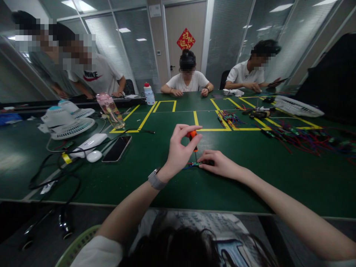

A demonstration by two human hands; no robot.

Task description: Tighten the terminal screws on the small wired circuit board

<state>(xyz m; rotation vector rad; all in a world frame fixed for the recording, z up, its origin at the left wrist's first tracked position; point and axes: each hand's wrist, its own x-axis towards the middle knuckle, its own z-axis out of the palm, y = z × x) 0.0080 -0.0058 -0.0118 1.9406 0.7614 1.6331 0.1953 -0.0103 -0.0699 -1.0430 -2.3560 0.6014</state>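
Note:
An orange and black screwdriver (192,135) stands upright in front of me, its handle held between the thumb and fingers of my left hand (180,146). Its thin shaft reaches down to a small green circuit board (197,163) lying on the table. Red and blue wires come out of the board's left side. The fingers of my right hand (215,163) press on the board's right end; a dark piece lies partly under them. Whether the screwdriver's tip sits in a screw is too small to tell.
A phone (117,148), a white mouse (94,156), black cables and white fans (69,126) lie to the left. A pink-capped bottle (111,110) stands behind them. Bundles of wired boards (311,139) spread at the right. Several people sit or stand across the green table (155,196).

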